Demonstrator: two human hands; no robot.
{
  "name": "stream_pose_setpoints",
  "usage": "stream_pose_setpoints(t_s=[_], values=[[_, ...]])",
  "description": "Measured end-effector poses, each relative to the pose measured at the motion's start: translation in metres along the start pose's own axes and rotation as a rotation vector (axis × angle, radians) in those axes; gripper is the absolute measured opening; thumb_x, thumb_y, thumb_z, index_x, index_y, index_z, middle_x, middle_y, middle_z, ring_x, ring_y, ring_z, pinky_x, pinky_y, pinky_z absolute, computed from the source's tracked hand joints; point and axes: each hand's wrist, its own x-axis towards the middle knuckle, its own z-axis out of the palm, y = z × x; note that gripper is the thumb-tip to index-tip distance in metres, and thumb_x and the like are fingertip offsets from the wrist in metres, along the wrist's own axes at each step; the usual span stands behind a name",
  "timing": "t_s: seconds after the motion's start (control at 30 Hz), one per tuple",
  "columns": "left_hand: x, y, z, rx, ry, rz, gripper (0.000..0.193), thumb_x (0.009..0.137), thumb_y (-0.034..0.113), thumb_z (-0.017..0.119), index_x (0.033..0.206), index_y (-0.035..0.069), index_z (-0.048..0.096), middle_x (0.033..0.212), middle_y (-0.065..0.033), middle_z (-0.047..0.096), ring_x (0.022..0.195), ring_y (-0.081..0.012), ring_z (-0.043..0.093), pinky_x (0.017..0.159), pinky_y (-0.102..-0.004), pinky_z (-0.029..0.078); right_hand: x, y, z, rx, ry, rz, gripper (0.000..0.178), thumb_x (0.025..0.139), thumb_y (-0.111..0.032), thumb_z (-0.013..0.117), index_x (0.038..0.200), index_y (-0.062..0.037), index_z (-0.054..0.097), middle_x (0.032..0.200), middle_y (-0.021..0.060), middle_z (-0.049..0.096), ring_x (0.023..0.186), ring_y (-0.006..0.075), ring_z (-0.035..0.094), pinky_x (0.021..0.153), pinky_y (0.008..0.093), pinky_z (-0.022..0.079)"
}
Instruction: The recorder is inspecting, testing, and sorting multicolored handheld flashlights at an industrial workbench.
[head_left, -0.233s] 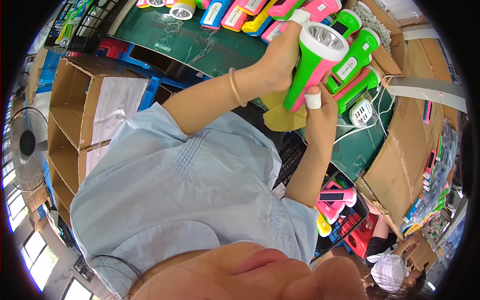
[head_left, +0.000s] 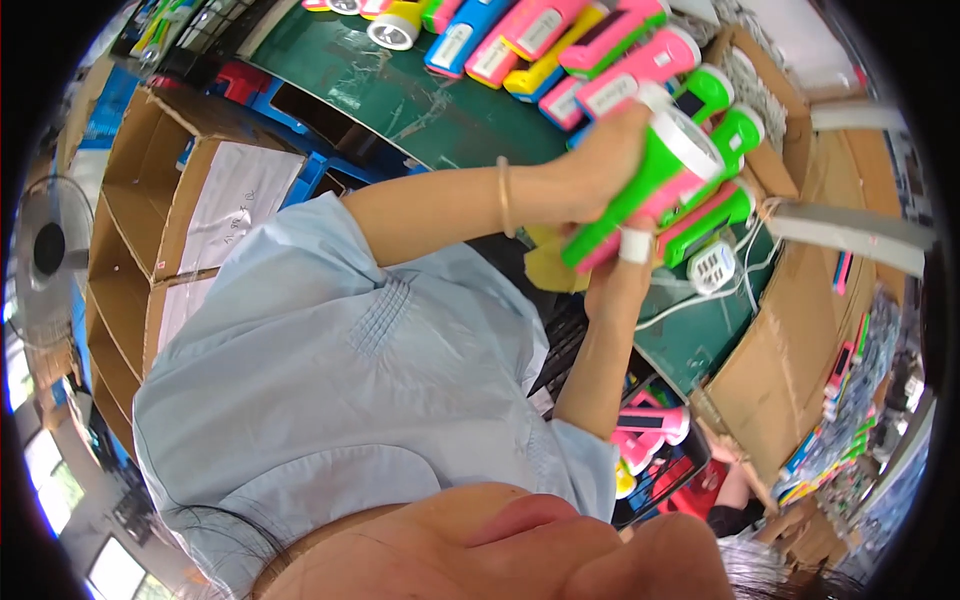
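Observation:
A green and pink flashlight (head_left: 632, 200) with a white head is gripped in both my hands, its lens tilted to the upper right. My left hand (head_left: 608, 160), with a bangle at its wrist, wraps the far side just below the head and is slightly blurred. Lower on the body, my right hand (head_left: 622, 275) closes around the pink side; white tape covers its thumb. A yellow cloth (head_left: 556, 266) hangs beside the flashlight's tail end. More green flashlights (head_left: 738, 135) lie just behind, partly hidden by the one I hold.
Several pink, blue and yellow flashlights (head_left: 535, 28) line the far side of the green table (head_left: 400, 105). A white charging hub (head_left: 711, 267) with cables lies at right, near cardboard (head_left: 770, 370). Cardboard shelving (head_left: 150, 205) stands left. A black basket (head_left: 672, 475) holds flashlights at lower right.
Both hands have shifted slightly nearer with the flashlight, which has tilted further to the right. The whole view has also turned a little.

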Motion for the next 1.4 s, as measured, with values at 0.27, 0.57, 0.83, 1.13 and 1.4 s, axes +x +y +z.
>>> stream_pose_setpoints(t_s=[0.27, 0.57, 0.83, 1.13, 1.4], values=[[0.158, 0.118, -0.052, 1.298, -0.125, 0.850, 0.044, 0.074, 0.022, 0.055, 0.113, 0.001, 0.052, 0.103, -0.0184, 0.057, 0.096, -0.0301, 0.056, 0.085, -0.0355, 0.044, 0.022, -0.130, -0.126, -0.125, 0.347, -1.034, 0.034, 0.088, -0.017, 0.048, 0.111, 0.0073, 0.047, 0.093, 0.0082, 0.055, 0.084, 0.0155, 0.052, 0.072, 0.0266, 0.040], [0.349, 0.261, -0.258, 2.688, -0.310, 0.658, 0.040, 0.078, 0.014, 0.057, 0.114, -0.002, 0.052, 0.117, -0.0216, 0.051, 0.103, -0.0316, 0.053, 0.084, -0.0378, 0.044, 0.013, -0.116, -0.080, -0.266, 0.164, -0.887, 0.029, 0.083, -0.008, 0.048, 0.110, 0.0040, 0.050, 0.071, -0.0014, 0.041, 0.050, 0.0036, 0.028, 0.039, 0.0168, 0.020], [0.253, 0.292, -0.188, 2.451, -0.006, 0.416, 0.040, 0.077, 0.006, 0.059, 0.116, 0.004, 0.051, 0.115, -0.0139, 0.051, 0.115, -0.0315, 0.043, 0.085, -0.0417, 0.042, 0.017, -0.073, -0.054, -0.408, 0.169, -0.745, 0.016, 0.084, -0.002, 0.048, 0.095, 0.0040, 0.058, 0.060, -0.0020, 0.042, 0.046, 0.0018, 0.031, 0.039, 0.0162, 0.021], [0.267, 0.274, -0.201, 2.397, -0.413, 0.247, 0.045, 0.074, 0.021, 0.062, 0.116, 0.008, 0.052, 0.116, -0.0140, 0.055, 0.107, -0.0325, 0.050, 0.090, -0.0398, 0.039, -0.001, -0.050, -0.058, -0.530, 0.121, -0.705, 0.013, 0.085, -0.005, 0.052, 0.091, 0.0015, 0.062, 0.057, -0.0043, 0.043, 0.045, 0.0010, 0.032, 0.039, 0.0162, 0.021], [0.193, 0.275, -0.108, 1.417, 0.048, 0.357, 0.040, 0.085, 0.030, 0.053, 0.108, -0.002, 0.048, 0.092, -0.0144, 0.058, 0.083, -0.0231, 0.058, 0.067, -0.0359, 0.048, -0.010, -0.037, -0.072, -0.505, 0.112, -0.637, 0.015, 0.086, -0.005, 0.051, 0.096, 0.0006, 0.060, 0.063, -0.0037, 0.044, 0.047, 0.0011, 0.033, 0.039, 0.0152, 0.022]])
